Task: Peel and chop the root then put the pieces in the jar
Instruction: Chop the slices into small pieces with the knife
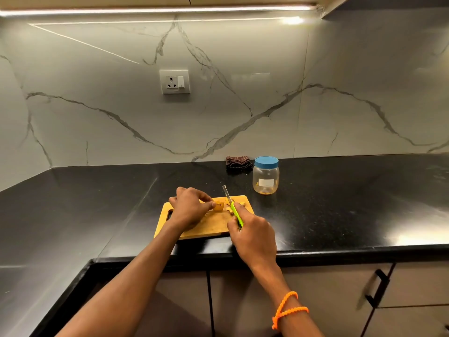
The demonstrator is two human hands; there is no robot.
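Observation:
A wooden cutting board (213, 226) lies on the black counter near its front edge. My left hand (189, 207) pinches a small yellow-brown piece of root (218, 206) against the board. My right hand (252, 235) grips a knife (230, 203) by its green handle, the blade pointing away just right of the root. Several cut slices (237, 204) lie on the board beside the blade. A clear plastic jar (266, 176) with a blue lid on stands behind the board to the right; a few small pieces show at its bottom.
A folded dark checked cloth (238, 162) lies against the marble wall left of the jar. A wall socket (175, 81) sits above the counter. Cabinet doors with a black handle (377, 288) are below the counter's edge.

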